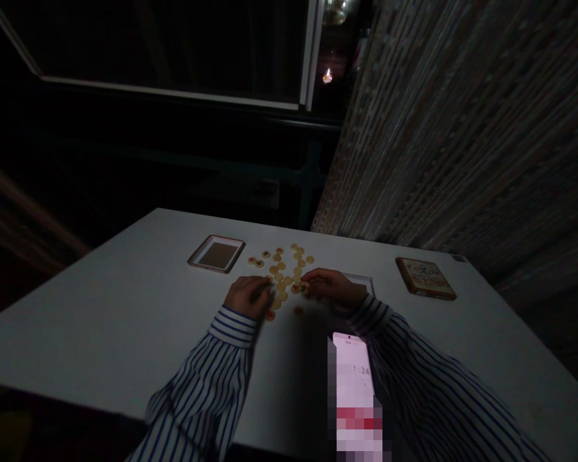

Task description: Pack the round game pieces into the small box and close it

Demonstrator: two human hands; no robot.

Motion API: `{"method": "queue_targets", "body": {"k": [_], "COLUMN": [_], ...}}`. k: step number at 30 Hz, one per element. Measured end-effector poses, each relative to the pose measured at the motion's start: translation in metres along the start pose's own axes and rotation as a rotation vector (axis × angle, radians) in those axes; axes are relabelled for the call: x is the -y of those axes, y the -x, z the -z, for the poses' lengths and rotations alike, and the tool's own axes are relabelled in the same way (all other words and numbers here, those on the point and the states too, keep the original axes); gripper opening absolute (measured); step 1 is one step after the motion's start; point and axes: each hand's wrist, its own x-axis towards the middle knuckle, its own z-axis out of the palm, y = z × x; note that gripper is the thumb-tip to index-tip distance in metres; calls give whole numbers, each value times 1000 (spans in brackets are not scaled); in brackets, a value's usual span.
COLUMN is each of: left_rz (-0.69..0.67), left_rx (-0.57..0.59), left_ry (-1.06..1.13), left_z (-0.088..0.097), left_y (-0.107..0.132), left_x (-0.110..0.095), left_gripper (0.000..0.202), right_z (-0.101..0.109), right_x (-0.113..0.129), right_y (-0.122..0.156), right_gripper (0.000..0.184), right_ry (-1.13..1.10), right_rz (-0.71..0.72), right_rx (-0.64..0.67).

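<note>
Round wooden Chinese chess pieces (288, 281) lie loosely scattered on the white table, several with red or black characters, many showing a plain side. At the left edge of the pile is my left hand (248, 296), its fingers curled and their tips beside a piece; what lies within them is hidden. From the right, my right hand (332, 289) reaches in with thumb and fingers closed on a piece with a dark character (304, 287). Beside it sits a piece with a red character (295, 289). Single pieces lie nearer to me, below both hands.
An open shallow box part (216, 254) stands left of the pieces. A closed-looking decorated box (424, 278) rests at the right. Behind my right wrist, another pale tray (366, 282) is partly hidden. A lit phone (354, 372) lies by my right forearm. String curtains (414, 128) hang behind.
</note>
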Motion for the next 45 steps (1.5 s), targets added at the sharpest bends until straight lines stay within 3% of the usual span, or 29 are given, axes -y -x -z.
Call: {"method": "queue_targets", "body": {"k": [9,16,30,37,45], "left_rz": [-181,-239,-256,-156,-39], "left_rx": [52,97,34,11,-38], "left_ry": [90,131,187,150,202], "left_z": [-11,-24,-33,-39,-69], "left_y": [-10,-17,-24,-27,-33], "left_x": [-54,-77,-93,-101,-112], "left_gripper": [31,33,24,24,24], "right_z": [7,16,25,36,52], "right_x": [3,-1,1,4,-8], "right_y": [19,33,42,64,85], "right_gripper": [33,32,31,29,28], "right_ry": [-43,-95,-64,-60,61], "right_rz": [60,42,79,149,254], "right_rx": [-66,-120,-161,-327,-565]}}
